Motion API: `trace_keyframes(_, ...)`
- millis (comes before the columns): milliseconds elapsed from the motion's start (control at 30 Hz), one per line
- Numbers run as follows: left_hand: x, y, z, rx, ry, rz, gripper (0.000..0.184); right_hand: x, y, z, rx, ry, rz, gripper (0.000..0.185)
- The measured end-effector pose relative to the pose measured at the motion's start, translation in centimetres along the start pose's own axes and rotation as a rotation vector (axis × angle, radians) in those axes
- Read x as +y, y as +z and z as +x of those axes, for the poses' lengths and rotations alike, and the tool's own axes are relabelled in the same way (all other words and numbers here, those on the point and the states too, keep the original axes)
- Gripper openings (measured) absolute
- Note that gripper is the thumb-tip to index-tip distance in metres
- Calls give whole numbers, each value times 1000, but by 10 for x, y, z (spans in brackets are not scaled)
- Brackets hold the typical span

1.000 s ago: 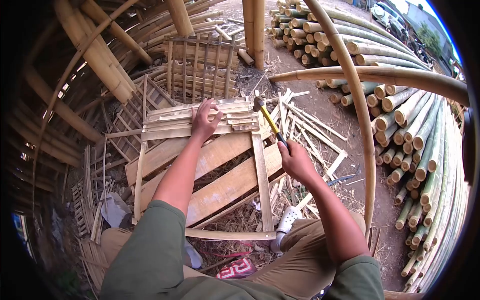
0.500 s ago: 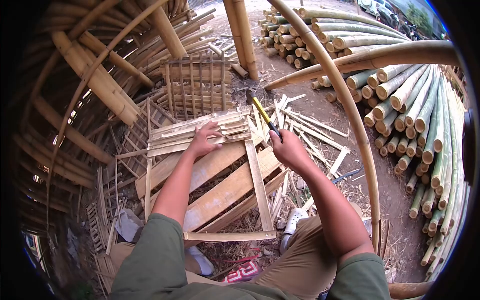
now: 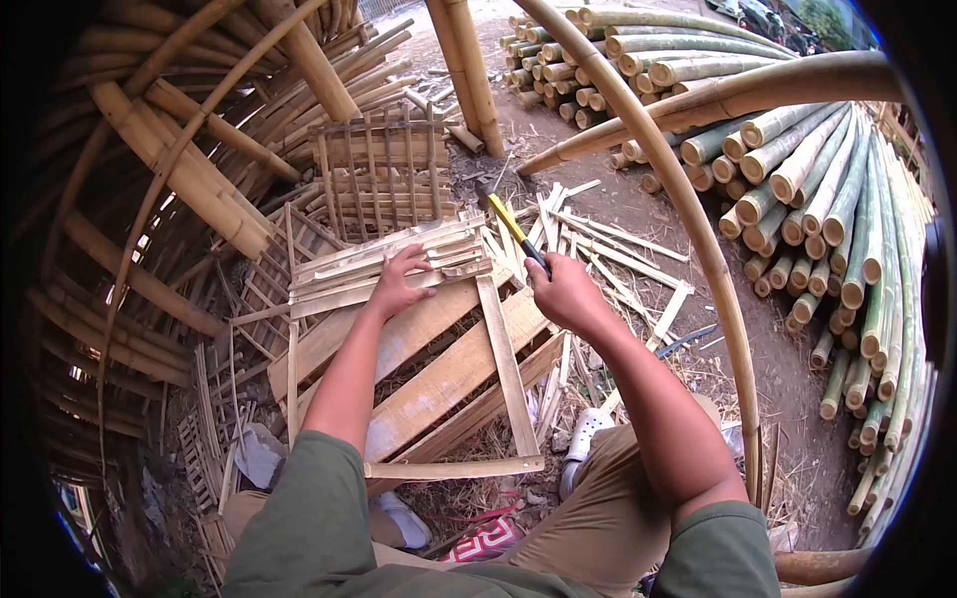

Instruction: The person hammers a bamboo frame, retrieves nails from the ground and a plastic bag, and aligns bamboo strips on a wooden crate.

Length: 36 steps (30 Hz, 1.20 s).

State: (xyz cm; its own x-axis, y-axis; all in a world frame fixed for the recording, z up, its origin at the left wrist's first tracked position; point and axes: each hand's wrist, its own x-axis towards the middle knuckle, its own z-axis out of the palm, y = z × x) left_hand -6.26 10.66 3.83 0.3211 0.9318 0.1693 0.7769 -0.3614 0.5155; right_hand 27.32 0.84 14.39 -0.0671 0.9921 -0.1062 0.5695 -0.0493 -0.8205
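My right hand (image 3: pixel 568 294) is closed around the black grip of a hammer (image 3: pixel 515 225) with a yellow and black handle. The hammer's dark head is over the far right end of the slats, and I cannot tell if it touches them. My left hand (image 3: pixel 401 284) grips the bamboo slats (image 3: pixel 344 291), fingers over them and thumb at the near side. These pale slats lie side by side across the far end of a rectangular bamboo frame (image 3: pixel 510 369). The frame rests on wide wooden planks (image 3: pixel 429 384), its near bar (image 3: pixel 454 468) close to my knees.
Loose bamboo strips (image 3: pixel 618 239) litter the ground ahead to the right. Stacked bamboo poles (image 3: pixel 847 219) fill the right side. A curved bamboo pole (image 3: pixel 698 229) arches beside my right arm. Slatted panels (image 3: pixel 384 169) stand behind the work, and bamboo structure (image 3: pixel 179 169) rises at left.
The view has shifted slightly. My right hand and the hammer have barely moved relative to the frame, and my left hand stays on the slats.
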Motion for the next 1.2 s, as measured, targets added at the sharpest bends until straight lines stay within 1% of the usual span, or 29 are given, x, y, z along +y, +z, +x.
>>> trace_keyframes(33, 0, 1, -1, 0, 1, -1, 53, 3, 2, 2, 7, -29, -18, 42)
trace_keyframes(100, 1, 2, -4, 110, -55, -264, 71, 6, 3, 2, 13, -56, -41, 42)
trace_keyframes(133, 1, 2, -5, 111, -56, -267, 71, 6, 3, 1, 3, -50, -48, 42)
trace_keyframes(200, -3, 0, -6, 55, 50, 0, 73, 6, 4, 0, -11, -44, -58, 42)
trace_keyframes(233, -8, 2, -2, 57, 50, -2, 73, 7, 5, 0, -13, -37, -59, 42)
trace_keyframes(300, -19, 6, 13, 254, 13, -16, 56, 9, 6, -1, -14, -29, -63, 42)
trace_keyframes(333, -25, 7, 20, 254, 12, -21, 56, 11, 6, -2, -16, -27, -72, 42)
trace_keyframes(400, -33, 6, 32, 377, -200, 212, 48, 18, 9, -2, -21, -25, -87, 41)
trace_keyframes(433, -35, 9, 34, 361, -280, 280, 48, 24, 11, -1, -20, -55, -80, 41)
trace_keyframes(467, -37, 14, 34, 365, -286, 273, 48, 28, 12, -1, -20, -87, -75, 41)
trace_keyframes(533, -36, 22, 32, 290, -442, 425, 51, 25, 13, -5, -50, -43, -68, 41)
trace_keyframes(567, -37, 24, 33, 246, -484, 434, 53, 24, 11, -6, -86, -15, -72, 40)
trace_keyframes(633, -31, 24, 32, 232, -505, 435, 53, 29, 15, -8, -135, 18, -82, 40)
trace_keyframes(700, -30, 23, 33, 233, -515, 447, 52, 39, 22, -8, -132, -62, -107, 40)
trace_keyframes(800, -28, 24, 32, 245, -525, 435, 52, 40, 28, -11, -143, -96, -175, 40)
trace_keyframes(867, -26, 24, 34, 235, -537, 445, 52, 58, 42, -5, -94, -188, -183, 41)
trace_keyframes(967, -21, 22, 32, 227, -545, 436, 52, 60, 50, -6, -68, -169, -195, 40)
trace_keyframes(1033, -25, 23, 32, 231, -544, 433, 53, 53, 47, -8, -112, -43, -142, 39)
trace_keyframes(1067, -26, 24, 32, 237, -539, 431, 53, 49, 45, -10, -114, -44, -150, 39)
trace_keyframes(1133, -25, 25, 31, 241, -542, 426, 53, 43, 41, -15, 7, -122, -80, 36)
trace_keyframes(1167, -25, 24, 32, 244, -539, 430, 53, 46, 45, -14, 111, -228, -7, 32)
trace_keyframes(1200, -24, 24, 32, 246, -543, 424, 53, 42, 43, -12, 259, -422, -80, 28)
